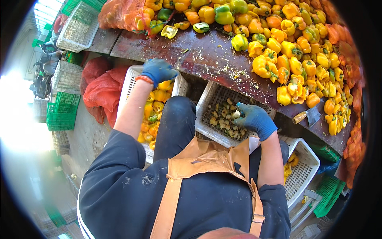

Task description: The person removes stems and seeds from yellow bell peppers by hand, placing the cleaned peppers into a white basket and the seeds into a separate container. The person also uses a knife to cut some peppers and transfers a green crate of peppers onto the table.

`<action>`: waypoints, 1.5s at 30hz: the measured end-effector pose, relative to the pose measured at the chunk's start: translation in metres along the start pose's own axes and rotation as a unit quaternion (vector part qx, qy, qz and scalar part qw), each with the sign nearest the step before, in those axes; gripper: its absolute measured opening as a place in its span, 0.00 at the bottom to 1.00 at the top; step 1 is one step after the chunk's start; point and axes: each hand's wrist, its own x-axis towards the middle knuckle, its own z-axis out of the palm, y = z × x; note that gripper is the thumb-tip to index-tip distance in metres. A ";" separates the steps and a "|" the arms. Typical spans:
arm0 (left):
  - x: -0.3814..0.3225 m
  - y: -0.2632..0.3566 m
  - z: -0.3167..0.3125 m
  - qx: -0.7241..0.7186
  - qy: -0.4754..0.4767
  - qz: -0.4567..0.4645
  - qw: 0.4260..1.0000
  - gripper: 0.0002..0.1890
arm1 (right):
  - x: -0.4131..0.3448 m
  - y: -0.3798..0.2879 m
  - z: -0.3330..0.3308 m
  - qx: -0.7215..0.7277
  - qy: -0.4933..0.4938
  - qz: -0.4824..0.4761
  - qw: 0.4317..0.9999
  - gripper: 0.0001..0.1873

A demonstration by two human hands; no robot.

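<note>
My left hand (159, 71), in a blue glove, is over the upper end of a white plastic crate (131, 78) of yellow and orange bell peppers (159, 95). Its fingers point down and right; whether they hold anything is hidden. In a matching glove, my right hand (255, 119) has a pale pepper core (236, 114) between thumb and fingers. It is above a second white crate (202, 119), which contains pepper cores and scraps (225, 122). A wooden-handled knife (307, 116) with a broad blade lies on the table, right of that hand.
Whole and cut peppers (292, 50) are heaped on the dark table (206, 59), among scattered seeds. Orange mesh sacks (119, 15) border the heap. Red mesh sacks (104, 86) lie on the left. Another white crate (304, 167) with yellow pieces stands at my right; green crates (61, 115) are stacked at left.
</note>
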 end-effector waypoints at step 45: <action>-0.010 0.246 0.008 -0.961 -0.013 -0.022 0.276 0.16 | 0.041 -0.009 0.017 0.570 0.164 -0.012 0.805 0.15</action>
